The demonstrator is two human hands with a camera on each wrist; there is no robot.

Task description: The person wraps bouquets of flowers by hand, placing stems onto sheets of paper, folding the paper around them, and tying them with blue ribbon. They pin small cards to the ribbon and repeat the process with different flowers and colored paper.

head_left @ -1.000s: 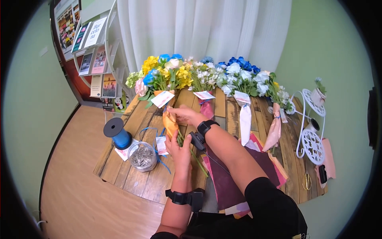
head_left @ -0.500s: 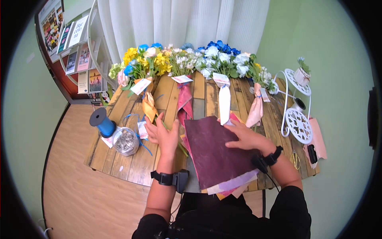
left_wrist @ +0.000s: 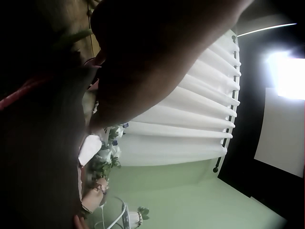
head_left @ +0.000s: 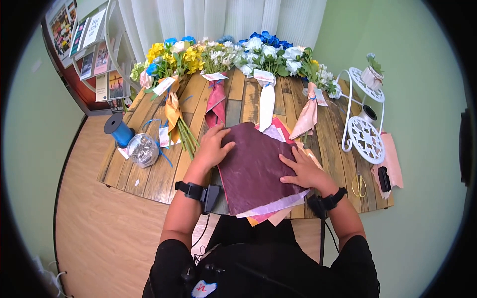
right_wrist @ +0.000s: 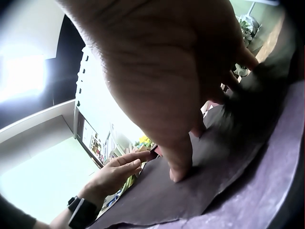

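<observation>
A dark maroon sheet of wrapping paper (head_left: pixel 258 169) tops a stack of coloured sheets near the table's front edge. My left hand (head_left: pixel 212 147) rests at its upper left edge, thumb over the sheet. On the right side, my right hand (head_left: pixel 307 171) lies with fingers spread. The right wrist view has the right hand (right_wrist: pixel 167 81) with its fingertips touching the dark sheet (right_wrist: pixel 157 200). Just left of the stack lies a bouquet wrapped in orange paper (head_left: pixel 172 110), its green stems (head_left: pixel 186 136) pointing towards me. In the left wrist view, the left hand (left_wrist: pixel 143 62) is dark and its fingers are hidden.
Bouquets wrapped in red (head_left: pixel 215 105), white (head_left: pixel 267 103) and pink paper (head_left: pixel 306 111) lie behind the stack. To the left are a blue ribbon spool (head_left: pixel 120 131) and a clear jar of pins (head_left: pixel 143 150). Scissors (head_left: pixel 358 185) and a white metal stand (head_left: pixel 366 140) are at right.
Both hands have left the orange-wrapped bouquet, which lies on the table. The right hand went to the stack first, then the left moved right onto its edge. The view has tilted further down.
</observation>
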